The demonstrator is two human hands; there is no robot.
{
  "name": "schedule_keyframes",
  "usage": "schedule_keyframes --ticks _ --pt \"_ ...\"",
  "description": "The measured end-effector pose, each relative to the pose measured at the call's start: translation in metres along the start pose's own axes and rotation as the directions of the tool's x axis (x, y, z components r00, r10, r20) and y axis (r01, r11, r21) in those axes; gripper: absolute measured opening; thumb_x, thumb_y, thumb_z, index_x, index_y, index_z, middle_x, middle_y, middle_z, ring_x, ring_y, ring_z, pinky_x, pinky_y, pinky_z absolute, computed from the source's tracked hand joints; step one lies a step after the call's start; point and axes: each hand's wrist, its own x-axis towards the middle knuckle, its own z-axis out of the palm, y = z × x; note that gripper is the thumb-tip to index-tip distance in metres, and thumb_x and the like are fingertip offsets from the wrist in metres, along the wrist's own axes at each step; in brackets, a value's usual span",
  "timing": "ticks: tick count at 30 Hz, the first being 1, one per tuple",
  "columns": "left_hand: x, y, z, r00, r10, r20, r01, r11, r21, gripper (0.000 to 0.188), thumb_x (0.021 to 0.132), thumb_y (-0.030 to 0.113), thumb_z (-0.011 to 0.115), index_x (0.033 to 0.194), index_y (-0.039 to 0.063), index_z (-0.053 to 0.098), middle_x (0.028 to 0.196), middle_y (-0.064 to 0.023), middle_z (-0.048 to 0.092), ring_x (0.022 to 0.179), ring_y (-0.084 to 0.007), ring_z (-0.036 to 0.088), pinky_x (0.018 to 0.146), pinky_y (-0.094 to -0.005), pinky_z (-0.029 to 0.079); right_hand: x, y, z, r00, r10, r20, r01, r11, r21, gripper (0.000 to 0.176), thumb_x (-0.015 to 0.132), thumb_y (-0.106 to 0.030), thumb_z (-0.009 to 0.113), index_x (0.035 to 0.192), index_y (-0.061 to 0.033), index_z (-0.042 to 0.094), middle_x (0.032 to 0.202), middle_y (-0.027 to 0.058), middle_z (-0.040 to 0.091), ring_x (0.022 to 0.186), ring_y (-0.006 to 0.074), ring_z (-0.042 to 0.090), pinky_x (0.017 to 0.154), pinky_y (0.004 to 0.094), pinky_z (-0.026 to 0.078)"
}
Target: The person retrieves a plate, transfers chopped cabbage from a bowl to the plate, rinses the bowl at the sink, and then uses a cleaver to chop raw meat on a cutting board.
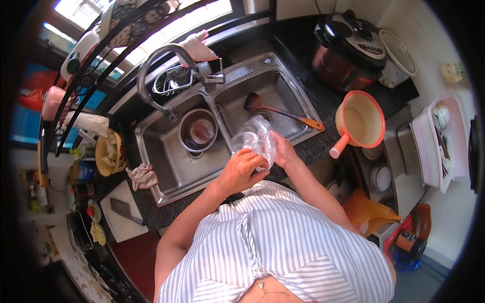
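Both my hands hold a clear plastic bag [256, 138] over the sink's front edge. My left hand [246, 165] curls around its near left side, and my right hand [283, 149] grips it from the right. The bag looks crumpled; whether anything is inside I cannot tell. Beyond it, a wooden spatula [278, 110] lies across the right sink basin [242, 91], its handle resting over the rim. A metal bowl [198, 130] with something reddish in it sits in the left basin [161, 159], below the curved faucet [144, 75].
A knife [123, 209] lies on a white cutting board [113, 223] at the left, beside a crumpled cloth [142, 176]. To the right stand an orange-rimmed saucepan [358, 123] and an electric pressure cooker [348, 53]. A black metal rack [85, 81] rises at upper left.
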Motion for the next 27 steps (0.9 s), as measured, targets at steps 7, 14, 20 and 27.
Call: schedule_keyframes --ticks 7,14,20,27 --pt "-0.077 -0.025 -0.041 0.527 -0.496 -0.691 0.41 0.86 -0.305 0.035 0.087 0.02 0.074 0.116 0.008 0.059 0.116 -0.009 0.061 0.109 -0.0287 0.06 0.094 -0.042 0.049 0.015 -0.025 0.026 0.951 0.061 0.304 -0.157 0.94 0.302 0.031 0.101 -0.022 0.051 0.126 -0.0048 0.056 0.098 0.0065 0.064 0.085 0.0212 0.064 0.075 0.0374 0.057" --pt "-0.112 -0.059 -0.002 0.66 -0.725 0.196 -0.009 -0.269 -0.963 0.046 0.101 0.04 0.058 0.133 0.007 0.053 0.122 -0.0085 0.061 0.111 -0.0199 0.061 0.092 -0.0408 0.053 0.003 0.032 0.088 0.933 0.093 0.349 0.127 0.819 -0.56 0.032 0.089 -0.013 0.064 0.12 -0.0049 0.062 0.101 0.0079 0.066 0.089 0.0219 0.066 0.079 0.0364 0.056" --pt "-0.099 -0.055 -0.006 0.406 -0.895 -0.184 0.117 0.251 -0.961 0.027 0.093 0.006 0.062 0.119 0.003 0.066 0.108 -0.0052 0.069 0.099 -0.0159 0.066 0.086 -0.0323 0.054 -0.024 0.059 0.135 0.774 0.182 0.606 0.584 0.163 -0.795 0.039 0.086 -0.013 0.069 0.124 -0.0062 0.062 0.103 0.0093 0.064 0.087 0.0209 0.063 0.08 0.0337 0.052" --pt "-0.151 -0.033 -0.048 0.388 -0.831 -0.398 0.346 0.531 -0.773 0.033 0.082 0.001 0.054 0.111 -0.002 0.068 0.1 -0.0125 0.073 0.087 -0.0182 0.067 0.077 -0.0357 0.054 -0.081 0.075 0.202 0.462 0.2 0.864 0.799 -0.517 -0.308 0.091 0.068 -0.009 0.082 0.147 -0.006 0.038 0.14 0.0191 0.05 0.133 0.0366 0.045 0.116 0.0532 0.024"
